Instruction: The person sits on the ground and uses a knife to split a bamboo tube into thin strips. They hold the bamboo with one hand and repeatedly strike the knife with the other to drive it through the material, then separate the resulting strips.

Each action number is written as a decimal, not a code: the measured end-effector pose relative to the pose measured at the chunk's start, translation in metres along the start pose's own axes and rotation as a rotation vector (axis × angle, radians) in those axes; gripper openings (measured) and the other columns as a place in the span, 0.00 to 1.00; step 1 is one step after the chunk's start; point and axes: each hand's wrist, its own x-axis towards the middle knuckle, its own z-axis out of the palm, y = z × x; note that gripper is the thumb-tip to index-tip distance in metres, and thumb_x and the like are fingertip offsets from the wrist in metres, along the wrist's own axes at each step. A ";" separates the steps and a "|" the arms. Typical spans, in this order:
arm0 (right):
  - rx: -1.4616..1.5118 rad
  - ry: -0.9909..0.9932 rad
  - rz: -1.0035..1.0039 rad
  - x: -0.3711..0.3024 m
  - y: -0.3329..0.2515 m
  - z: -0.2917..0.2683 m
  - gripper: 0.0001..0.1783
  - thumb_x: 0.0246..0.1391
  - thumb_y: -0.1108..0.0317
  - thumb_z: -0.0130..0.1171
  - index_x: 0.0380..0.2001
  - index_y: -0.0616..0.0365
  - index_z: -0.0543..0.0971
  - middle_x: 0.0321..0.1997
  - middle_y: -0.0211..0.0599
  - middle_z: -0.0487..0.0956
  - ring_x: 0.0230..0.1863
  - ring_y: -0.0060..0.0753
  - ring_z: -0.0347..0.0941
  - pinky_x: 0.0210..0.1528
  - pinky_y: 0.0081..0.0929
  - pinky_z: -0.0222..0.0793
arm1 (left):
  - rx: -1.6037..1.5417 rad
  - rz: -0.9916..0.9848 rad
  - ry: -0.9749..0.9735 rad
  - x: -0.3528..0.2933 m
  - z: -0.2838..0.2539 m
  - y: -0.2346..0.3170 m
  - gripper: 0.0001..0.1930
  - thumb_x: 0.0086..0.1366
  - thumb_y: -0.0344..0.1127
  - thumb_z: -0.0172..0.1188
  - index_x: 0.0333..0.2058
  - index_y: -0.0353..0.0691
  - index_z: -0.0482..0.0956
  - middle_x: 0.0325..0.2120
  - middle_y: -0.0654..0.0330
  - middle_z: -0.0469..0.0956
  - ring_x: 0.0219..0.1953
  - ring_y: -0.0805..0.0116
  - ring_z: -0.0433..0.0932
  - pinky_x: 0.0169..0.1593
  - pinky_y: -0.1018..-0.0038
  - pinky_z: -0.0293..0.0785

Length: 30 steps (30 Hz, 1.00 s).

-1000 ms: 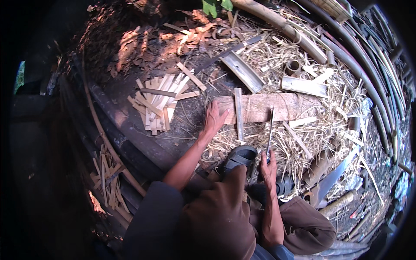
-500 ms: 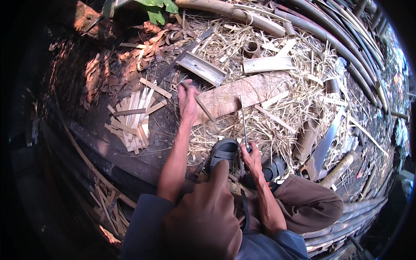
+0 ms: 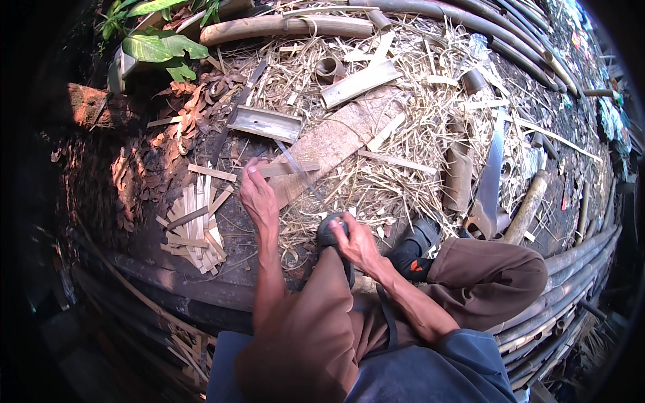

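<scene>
My left hand (image 3: 258, 196) is closed on one end of a short flat bamboo strip (image 3: 275, 169), which points right, roughly level. My right hand (image 3: 357, 243) is wrapped round the handle of a long thin-bladed knife (image 3: 312, 187). Its blurred blade slants up and left across the strip; whether the two touch, I cannot tell. Left of my left hand lies a pile of split bamboo strips (image 3: 195, 232) on the dark ground. Beyond the blade rests a wide flat board (image 3: 349, 134), partly covered by shavings.
Two split bamboo halves, a near one (image 3: 265, 124) and a farther one (image 3: 363, 82), lie beyond my hands. Shavings (image 3: 403, 195) cover much of the ground. On the right are a handsaw (image 3: 489, 178) and a bamboo tube (image 3: 459, 178). Long poles (image 3: 289, 25) line the far side.
My left hand has turned the strip from a slant to nearly level. My right hand has brought the knife up and left, so its blade now crosses the strip. The view has shifted.
</scene>
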 end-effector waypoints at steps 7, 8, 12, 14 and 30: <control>-0.146 0.177 0.066 0.039 0.064 0.015 0.25 0.65 0.49 0.49 0.37 0.65 0.72 0.21 0.63 0.74 0.30 0.69 0.74 0.33 0.55 0.66 | -0.135 -0.141 -0.030 -0.016 0.008 0.010 0.21 0.75 0.39 0.38 0.46 0.28 0.76 0.35 0.44 0.82 0.40 0.46 0.82 0.49 0.56 0.76; -0.166 0.134 0.077 0.039 0.068 0.004 0.27 0.65 0.47 0.48 0.35 0.66 0.72 0.21 0.62 0.75 0.30 0.69 0.74 0.33 0.56 0.65 | -0.069 -0.062 -0.034 -0.015 0.007 0.013 0.21 0.75 0.40 0.38 0.47 0.28 0.75 0.35 0.45 0.81 0.42 0.48 0.82 0.50 0.56 0.75; -0.020 0.106 0.057 0.032 0.027 -0.007 0.28 0.64 0.45 0.50 0.29 0.64 0.74 0.16 0.44 0.71 0.18 0.39 0.67 0.24 0.39 0.62 | -0.683 0.024 0.164 0.000 0.034 -0.009 0.26 0.75 0.50 0.38 0.48 0.29 0.74 0.32 0.50 0.80 0.42 0.54 0.80 0.52 0.60 0.71; 0.009 0.131 0.036 0.019 0.008 -0.024 0.28 0.63 0.44 0.51 0.29 0.63 0.74 0.15 0.37 0.69 0.17 0.28 0.62 0.22 0.32 0.60 | -1.124 -0.081 -0.009 0.009 0.051 -0.004 0.31 0.73 0.58 0.36 0.46 0.31 0.73 0.30 0.53 0.79 0.39 0.59 0.78 0.51 0.63 0.69; 0.575 0.034 0.024 0.006 -0.089 -0.069 0.24 0.69 0.51 0.41 0.60 0.53 0.65 0.20 0.24 0.66 0.15 0.17 0.59 0.17 0.19 0.58 | -1.096 -0.093 -0.480 -0.015 0.096 0.038 0.29 0.76 0.58 0.30 0.30 0.39 0.69 0.26 0.65 0.65 0.31 0.75 0.62 0.41 0.76 0.59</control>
